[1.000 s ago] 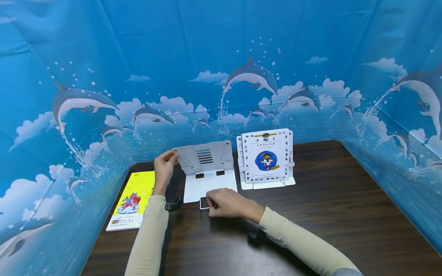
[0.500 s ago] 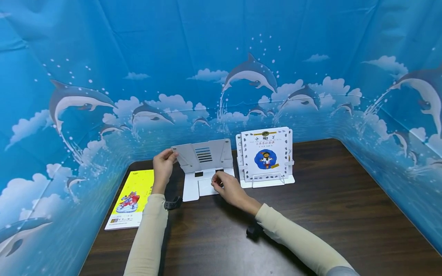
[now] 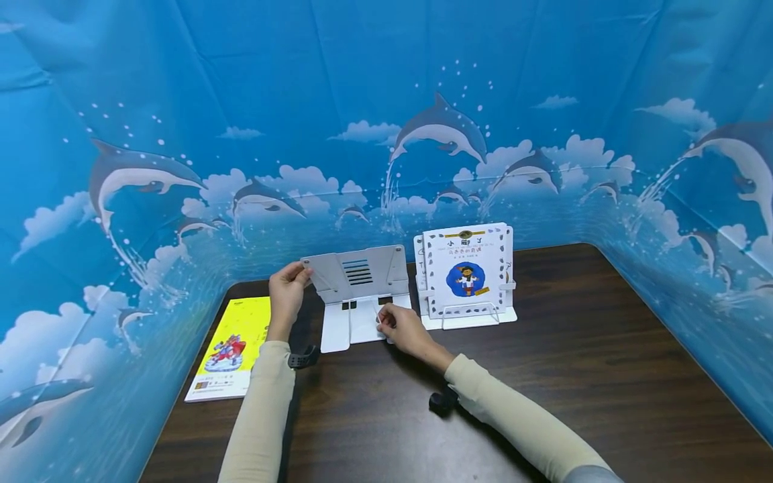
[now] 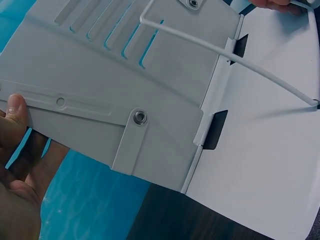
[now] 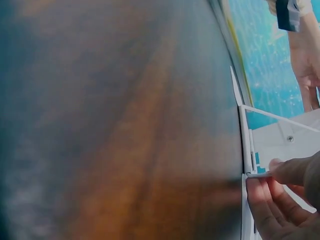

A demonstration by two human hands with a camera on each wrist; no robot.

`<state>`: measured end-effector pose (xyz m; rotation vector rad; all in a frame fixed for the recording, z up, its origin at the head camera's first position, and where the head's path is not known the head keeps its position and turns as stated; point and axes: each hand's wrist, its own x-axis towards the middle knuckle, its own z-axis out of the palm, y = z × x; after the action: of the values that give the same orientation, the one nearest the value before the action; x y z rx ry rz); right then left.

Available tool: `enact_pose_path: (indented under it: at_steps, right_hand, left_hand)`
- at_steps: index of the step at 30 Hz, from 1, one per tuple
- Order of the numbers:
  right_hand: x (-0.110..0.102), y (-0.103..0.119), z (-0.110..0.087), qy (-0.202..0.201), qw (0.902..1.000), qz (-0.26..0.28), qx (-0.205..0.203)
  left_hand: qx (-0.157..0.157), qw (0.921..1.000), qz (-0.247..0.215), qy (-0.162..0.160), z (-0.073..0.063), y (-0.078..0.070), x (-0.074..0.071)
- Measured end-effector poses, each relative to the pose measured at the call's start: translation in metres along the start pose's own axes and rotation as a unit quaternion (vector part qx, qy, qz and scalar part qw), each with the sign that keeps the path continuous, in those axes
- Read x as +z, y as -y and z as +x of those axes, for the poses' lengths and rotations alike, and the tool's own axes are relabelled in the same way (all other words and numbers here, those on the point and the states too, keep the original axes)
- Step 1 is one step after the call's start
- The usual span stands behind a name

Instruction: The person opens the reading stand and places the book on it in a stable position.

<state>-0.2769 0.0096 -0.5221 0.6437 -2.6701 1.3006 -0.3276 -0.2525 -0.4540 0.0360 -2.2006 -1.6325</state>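
A white metal book stand (image 3: 386,272) lies unfolded on the table, its slotted back panel tilted up from the flat base (image 4: 270,145). My left hand (image 3: 286,302) grips the panel's upper left corner, thumb on the near face in the left wrist view. With thumb and fingers my right hand (image 3: 407,329) pinches one side of the thin white wire holder (image 4: 260,72). This wire stands up from the base's front edge and crosses in front of the panel in the left wrist view. Part of the right hand is cut off in the right wrist view.
Close on the right, a second white stand (image 3: 468,325) bears a picture book (image 3: 465,251) behind its wire holder. A yellow-and-white book (image 3: 232,342) lies flat on the left, partly behind the left forearm. A dolphin-print curtain (image 3: 362,121) surrounds the dark wooden table (image 3: 604,349).
The wire holder has swung from lying in front of the base up and back over it, with my right hand moving away from me. My left hand keeps its grip on the panel.
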Motion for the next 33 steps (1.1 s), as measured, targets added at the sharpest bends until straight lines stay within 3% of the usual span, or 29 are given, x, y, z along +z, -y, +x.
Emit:
enact_pose_path:
  at_steps: [17,22,33]
  right_hand:
    - [-0.003,-0.002,0.003,0.026,0.9956,0.028,0.085]
    - [-0.004,0.0,0.007,0.031,0.9946,0.044,0.089]
    - [-0.003,0.0,0.011,0.034,0.9943,0.045,0.09]
  left_hand:
    - [0.018,0.9998,0.001,0.001,-0.018,0.006,-0.002]
    - [0.032,0.9995,-0.003,-0.005,-0.022,0.009,-0.004]
    - [0.028,0.9996,-0.004,0.0,-0.034,0.014,-0.01]
